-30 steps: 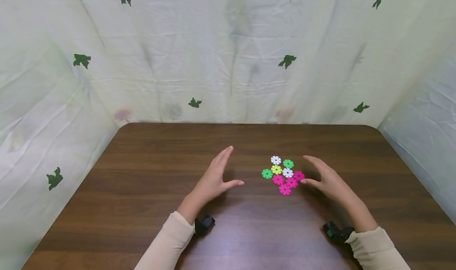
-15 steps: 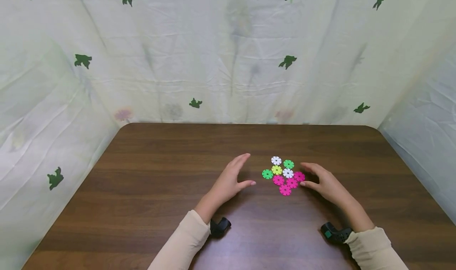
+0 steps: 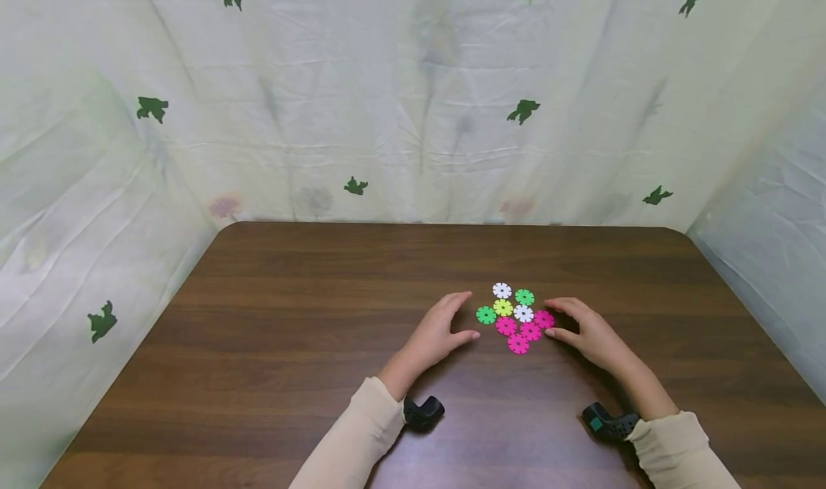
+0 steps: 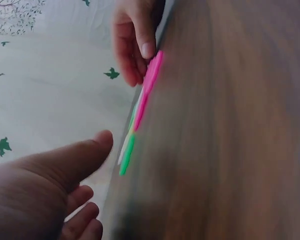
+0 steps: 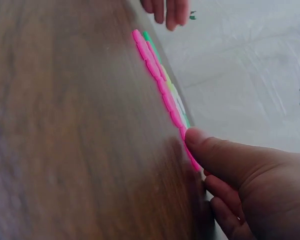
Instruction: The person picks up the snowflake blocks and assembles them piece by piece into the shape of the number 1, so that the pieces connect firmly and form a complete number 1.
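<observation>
Flat notched plastic discs lie in a cluster on the brown table [image 3: 290,317], right of its middle. Two are white, like the far disc [image 3: 502,290]; two are green, including the left one [image 3: 486,315]. A single yellow disc [image 3: 502,307] sits among them, and several pink discs [image 3: 518,343] are at the near and right side. My left hand [image 3: 431,340] is just left of the green disc, thumb and fingers spread apart, holding nothing. On the other side, my right hand [image 3: 596,340] has its thumb tip beside the rightmost pink disc [image 3: 544,320]; whether they touch, I cannot tell.
A pale curtain [image 3: 400,102] printed with green birds stands behind the table's far edge and along both sides. Each wrist wears a black camera, such as the left wrist camera [image 3: 424,414].
My left hand has moved right, up close to the discs. The right hand's fingers have come slightly lower and nearer its thumb. The discs keep their arrangement.
</observation>
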Motion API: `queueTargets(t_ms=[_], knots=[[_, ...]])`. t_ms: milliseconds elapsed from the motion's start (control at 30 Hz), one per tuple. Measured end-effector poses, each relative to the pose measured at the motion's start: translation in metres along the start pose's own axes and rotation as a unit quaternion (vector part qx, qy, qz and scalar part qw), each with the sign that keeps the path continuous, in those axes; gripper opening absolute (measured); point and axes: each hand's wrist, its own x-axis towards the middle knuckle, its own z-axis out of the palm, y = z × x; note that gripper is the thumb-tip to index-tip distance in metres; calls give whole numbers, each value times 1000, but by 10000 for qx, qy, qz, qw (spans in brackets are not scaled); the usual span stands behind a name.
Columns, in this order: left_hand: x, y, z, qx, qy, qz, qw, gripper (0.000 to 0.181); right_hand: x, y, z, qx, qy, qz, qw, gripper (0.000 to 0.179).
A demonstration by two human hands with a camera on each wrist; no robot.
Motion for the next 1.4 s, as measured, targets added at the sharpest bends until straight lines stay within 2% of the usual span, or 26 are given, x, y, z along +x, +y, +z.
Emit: queueTargets(t_ms=[233, 333, 633, 767, 1000, 1267, 1400], knots=[[4, -2, 13, 251, -16, -83, 9996, 60, -1, 0, 2, 34, 64, 45, 10000, 44], [6, -1, 15, 514, 75, -87, 9986, 57, -1, -1, 2, 13, 95, 64, 9999, 42], [14, 3, 22, 1196, 411, -373, 9913, 46, -2, -2, 3, 27, 86, 97, 9999, 38], [17, 4, 25, 1408, 517, -377, 9880, 39, -1, -2, 4, 47, 93, 69, 9999, 36], [20, 9, 27, 1411, 486, -656, 9866, 30, 0, -3, 5, 81, 172, 21, 9998, 30], [25, 11, 21, 1328, 221, -916, 9867, 31, 2, -8, 4, 275, 266, 349, 9987, 26], [28, 11, 16, 1050, 260, -928, 9898, 31, 2, -9, 2, 417, 223, 315, 9984, 25]])
